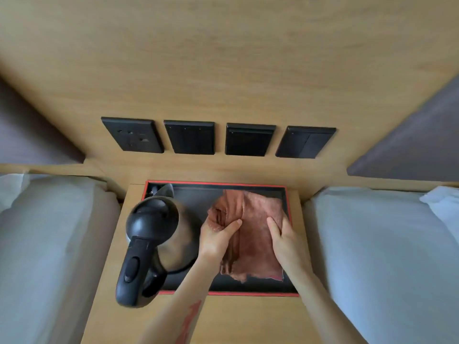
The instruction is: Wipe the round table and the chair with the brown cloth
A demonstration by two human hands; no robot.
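Both hands pinch brown cloth (253, 234) over black tray (198, 194): left hand (216, 238), right hand (283, 238). Kettle (154, 234) at 9 o'clock.

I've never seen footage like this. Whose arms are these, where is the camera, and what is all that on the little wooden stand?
There is no machine here: a person wears a wide-angle camera on the head, looking forward and down, so you see their own two bare arms reaching in from the bottom. This is the only picture. The left hand and right hand both grip a crumpled brown cloth, which lies in a black tray with a red rim. Beside the cloth, on the tray's left, stands a steel kettle with a black lid and handle. The tray sits on a light wooden bedside stand between two white beds. Four black switch panels line the wooden wall behind.
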